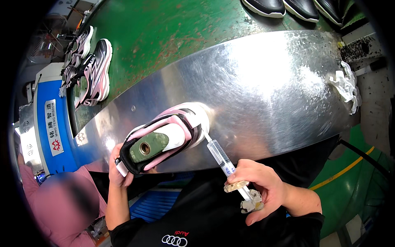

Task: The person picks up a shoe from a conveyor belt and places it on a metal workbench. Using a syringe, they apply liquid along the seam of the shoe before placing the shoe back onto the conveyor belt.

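A pink, black and white sports shoe [175,120] lies over the near edge of the metal worktop, toe pointing away to the right. A green shoe last [154,145] with a round metal-rimmed hole fills its opening. My left hand [117,168] is closed around the heel, beside a small white piece [121,168] that I cannot identify. My right hand [265,185] grips a clear syringe [221,156], fingers at its flange and thumb near the plunger end. Crusted residue coats both parts. The syringe's thin tip meets the shoe's side near the toe, where the sole joins the upper.
Beyond the shiny metal worktop [242,86] runs a green surface [164,37]. Pink-and-black shoes [98,74] stand on it at left, black shoes [267,6] at top right. Crumpled white tissue [346,87] lies at the right end. A person in pink [66,206] is at lower left.
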`<state>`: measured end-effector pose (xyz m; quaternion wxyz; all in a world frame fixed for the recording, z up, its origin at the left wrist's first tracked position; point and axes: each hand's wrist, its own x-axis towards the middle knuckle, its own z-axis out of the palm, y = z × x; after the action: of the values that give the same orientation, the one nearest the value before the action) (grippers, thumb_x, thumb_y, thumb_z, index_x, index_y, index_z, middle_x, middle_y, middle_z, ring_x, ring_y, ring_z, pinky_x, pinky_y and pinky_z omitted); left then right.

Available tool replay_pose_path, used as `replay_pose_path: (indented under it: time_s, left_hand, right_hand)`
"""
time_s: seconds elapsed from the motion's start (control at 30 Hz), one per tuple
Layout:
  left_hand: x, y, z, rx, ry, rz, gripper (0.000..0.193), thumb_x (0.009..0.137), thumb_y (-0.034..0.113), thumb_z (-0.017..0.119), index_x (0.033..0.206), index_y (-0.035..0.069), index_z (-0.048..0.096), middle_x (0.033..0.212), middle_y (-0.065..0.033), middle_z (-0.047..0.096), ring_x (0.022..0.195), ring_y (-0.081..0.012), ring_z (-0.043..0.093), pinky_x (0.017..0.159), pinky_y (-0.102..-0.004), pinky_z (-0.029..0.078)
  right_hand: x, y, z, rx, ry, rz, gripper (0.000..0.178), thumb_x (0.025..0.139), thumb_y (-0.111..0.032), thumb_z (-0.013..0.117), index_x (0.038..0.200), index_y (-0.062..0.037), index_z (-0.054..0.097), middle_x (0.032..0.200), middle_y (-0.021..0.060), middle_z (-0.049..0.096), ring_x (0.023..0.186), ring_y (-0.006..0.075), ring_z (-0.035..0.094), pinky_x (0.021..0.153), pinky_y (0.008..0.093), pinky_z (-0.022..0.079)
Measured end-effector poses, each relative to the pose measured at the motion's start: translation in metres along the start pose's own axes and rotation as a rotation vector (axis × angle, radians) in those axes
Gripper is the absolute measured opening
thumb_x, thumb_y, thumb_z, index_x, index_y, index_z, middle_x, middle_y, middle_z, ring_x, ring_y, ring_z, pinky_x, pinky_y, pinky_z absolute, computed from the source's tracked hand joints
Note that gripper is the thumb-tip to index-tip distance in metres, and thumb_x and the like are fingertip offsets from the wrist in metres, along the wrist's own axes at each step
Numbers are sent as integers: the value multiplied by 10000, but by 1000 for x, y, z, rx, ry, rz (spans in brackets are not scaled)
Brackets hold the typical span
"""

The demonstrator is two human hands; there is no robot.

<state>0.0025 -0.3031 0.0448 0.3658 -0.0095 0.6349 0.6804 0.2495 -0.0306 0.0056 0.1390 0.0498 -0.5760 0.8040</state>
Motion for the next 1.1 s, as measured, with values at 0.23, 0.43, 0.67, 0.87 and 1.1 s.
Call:
replay_pose_path:
  time_s: [0.23, 0.43, 0.67, 0.87, 1.1]
  left_hand:
    - [-31, -13, 11, -100, -70, -76, 421, 820, 112, 560, 1177, -82, 452, 1150, -197, 551, 1047, -257, 568, 930, -364, 454]
    - [-51, -29, 25, -228, -146, -197, 639, 751, 57, 617, 1293, -100, 317, 1261, -221, 464, 1137, -299, 508, 984, -398, 404]
    - [-66, -52, 47, -382, -311, -263, 863, 682, 25, 668, 1386, -34, 172, 1359, -205, 365, 1231, -331, 415, 1030, -452, 337]
    - [-64, -59, 67, -471, -444, -340, 834, 676, -20, 637, 1377, -54, 187, 1333, -203, 401, 1228, -314, 419, 1025, -443, 333]
    - [-58, -69, 72, -730, -606, -464, 772, 678, -92, 543, 1375, -34, 214, 1336, -221, 393, 1235, -332, 412, 1034, -464, 312]
  right_hand:
    - [-2, -3, 6, -20, -6, 17, 745, 596, -327, 814, 1188, 1, 505, 1015, 73, 602, 744, 204, 503, 661, 298, 410]
    - [-6, -8, 9, -38, 22, 20, 742, 583, -305, 823, 1177, 12, 510, 1017, 99, 595, 742, 218, 515, 660, 308, 416]
    - [-1, -23, 15, -63, -1, 17, 736, 592, -315, 819, 1173, 16, 512, 1063, 117, 590, 733, 233, 516, 662, 313, 413]
    - [2, -40, 21, -81, -11, 52, 765, 558, -359, 848, 1126, 45, 533, 950, 119, 615, 734, 175, 474, 628, 277, 360]
    - [5, -80, 26, -138, -106, 119, 772, 593, -461, 789, 1098, 63, 532, 957, 128, 642, 746, 223, 515, 680, 324, 369]
